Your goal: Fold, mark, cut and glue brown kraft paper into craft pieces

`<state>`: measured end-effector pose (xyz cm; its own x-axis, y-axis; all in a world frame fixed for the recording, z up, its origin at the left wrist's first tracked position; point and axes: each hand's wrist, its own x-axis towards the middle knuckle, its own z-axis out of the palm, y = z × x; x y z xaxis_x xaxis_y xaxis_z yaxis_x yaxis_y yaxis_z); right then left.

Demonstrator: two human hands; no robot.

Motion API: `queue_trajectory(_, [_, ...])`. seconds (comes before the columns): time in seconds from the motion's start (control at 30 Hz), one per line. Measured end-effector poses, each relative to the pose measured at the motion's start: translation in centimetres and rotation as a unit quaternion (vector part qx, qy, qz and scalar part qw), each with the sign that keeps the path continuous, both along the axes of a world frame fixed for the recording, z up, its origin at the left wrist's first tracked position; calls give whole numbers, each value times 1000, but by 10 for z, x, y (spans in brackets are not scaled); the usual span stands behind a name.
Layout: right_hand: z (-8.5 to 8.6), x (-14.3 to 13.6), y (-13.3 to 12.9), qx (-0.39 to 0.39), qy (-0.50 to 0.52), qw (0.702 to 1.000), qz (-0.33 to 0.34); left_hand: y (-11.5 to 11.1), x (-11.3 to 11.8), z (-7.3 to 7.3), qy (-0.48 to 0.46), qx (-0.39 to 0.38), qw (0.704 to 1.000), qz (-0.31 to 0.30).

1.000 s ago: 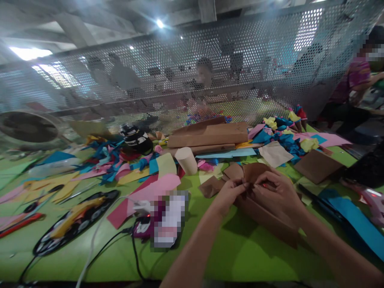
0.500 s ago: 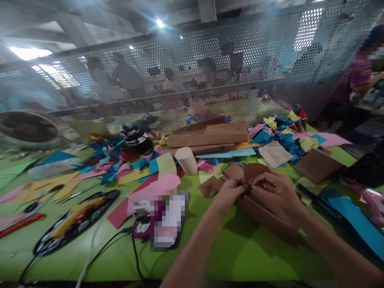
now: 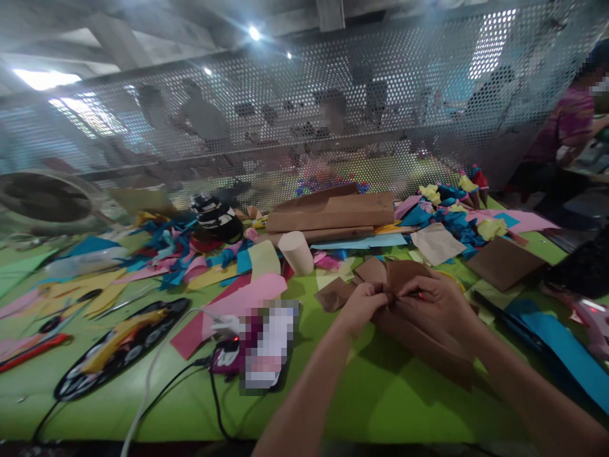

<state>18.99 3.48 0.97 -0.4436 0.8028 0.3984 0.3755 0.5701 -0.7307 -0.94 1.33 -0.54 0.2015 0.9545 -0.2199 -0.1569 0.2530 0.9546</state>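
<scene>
A sheet of brown paper is gathered and creased between my two hands, just above the green table. My left hand pinches its gathered middle with thumb and fingertips. Close beside it, my right hand grips the same bunched spot, and the fingertips of both hands nearly meet. Part of the paper hangs below my right hand, while folded flaps stand up behind the fingers. A crumpled brown piece lies left of my left hand; whether it joins the held sheet I cannot tell.
Behind my hands stand a cream roll and stacked brown paper. Left are a phone, a power strip, cables and red-handled scissors. Blue paper lies right. A perforated metal screen closes the back; a person sits far right.
Both hands keep their pinch on the brown paper at nearly the same place. The right hand's fingers have shifted slightly around the gathered fold.
</scene>
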Motion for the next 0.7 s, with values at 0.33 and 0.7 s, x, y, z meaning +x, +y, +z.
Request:
queue_trajectory(0.33, [1, -4, -2, -15, 24, 1000, -13, 2, 3, -5, -5, 24, 1000, -10])
queue_trajectory(0.7, [-11, -4, 3, -33, 39, 998, -34, -4, 3, 2, 32, 70, 997, -29])
